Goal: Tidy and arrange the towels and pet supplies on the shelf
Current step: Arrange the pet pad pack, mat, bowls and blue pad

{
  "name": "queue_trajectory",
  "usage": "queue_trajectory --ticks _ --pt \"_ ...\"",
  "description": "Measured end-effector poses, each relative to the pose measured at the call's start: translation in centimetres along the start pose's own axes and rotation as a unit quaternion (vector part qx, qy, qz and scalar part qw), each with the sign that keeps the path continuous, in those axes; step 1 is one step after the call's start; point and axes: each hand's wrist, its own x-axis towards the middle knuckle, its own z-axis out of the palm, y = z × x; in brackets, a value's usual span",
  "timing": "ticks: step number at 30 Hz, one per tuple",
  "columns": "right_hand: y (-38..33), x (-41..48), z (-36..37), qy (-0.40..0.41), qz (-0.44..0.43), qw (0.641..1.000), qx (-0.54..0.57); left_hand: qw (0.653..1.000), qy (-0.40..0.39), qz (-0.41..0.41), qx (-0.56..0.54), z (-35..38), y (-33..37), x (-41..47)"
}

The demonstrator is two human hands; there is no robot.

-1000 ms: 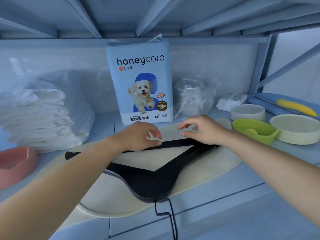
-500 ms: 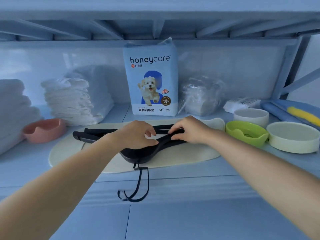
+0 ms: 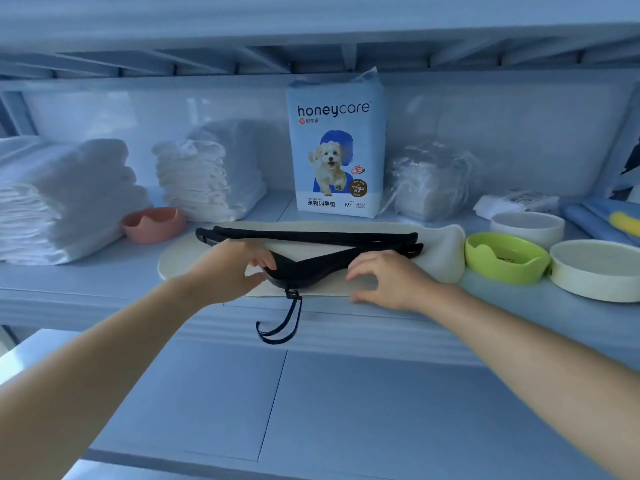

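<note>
- While the black hangers (image 3: 311,237) lie on the cream mat (image 3: 446,251) at the front of the shelf (image 3: 86,275), the left hand (image 3: 232,268) pinches the nearest one near its neck.
- The right hand (image 3: 391,278) is relaxed with fingers spread over the mat, grasping nothing.
- A pink bowl (image 3: 152,223) sits beside the folded towels (image 3: 197,178).
- A green bowl (image 3: 505,258), white bowl (image 3: 528,226) and cream bowl (image 3: 595,271) cluster to the right of the mat.

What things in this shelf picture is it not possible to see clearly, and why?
Head view only.
- Clear bag: contents blurred by crinkled plastic.
- Yellow item: cut off by right edge.
- Pack: small print too small.
- Black hangers: middle part covered by the left hand gripping them.
- Leftmost towel stack: cut off by left edge.
</note>
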Motion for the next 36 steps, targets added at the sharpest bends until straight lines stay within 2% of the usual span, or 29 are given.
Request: queue_trajectory --ticks 4,8,12,18,23,29,32,36 --pt "-0.9 -0.2 1.0 0.011 0.01 1.0 -0.008 0.999 -0.006 -0.016 -0.045 0.5 -1.6 -0.8" --pt "-1.3 -0.6 1.3 0.032 0.036 0.998 -0.036 0.999 -0.019 -0.009 -0.044 1.0 -3.3 -1.3" --pt "-2.0 -0.7 1.5 0.025 0.061 0.996 -0.068 0.999 -0.047 0.015 0.013 1.3 -4.8 -1.6" --pt "-3.1 -0.8 2.0 0.011 0.09 0.991 -0.1 0.985 -0.06 0.096 0.13 1.2 -5.0 -1.8" --pt "-3.7 -0.4 2.4 0.024 0.116 0.989 -0.09 0.988 -0.072 0.092 0.103 1.2 -6.2 -1.6" --pt "-4.6 -0.5 2.8 0.058 0.133 0.987 -0.073 0.992 -0.031 0.12 0.037 0.4 -7.7 -1.6" --pt "-6.1 0.0 3.3 0.096 0.116 0.988 -0.041 0.994 -0.013 0.108 0.028 -0.6 -9.3 -1.9" --pt "-8.1 0.9 4.5 0.101 0.084 0.991 -0.013 0.996 -0.009 0.084 0.02 -1.3 -11.6 -3.0"
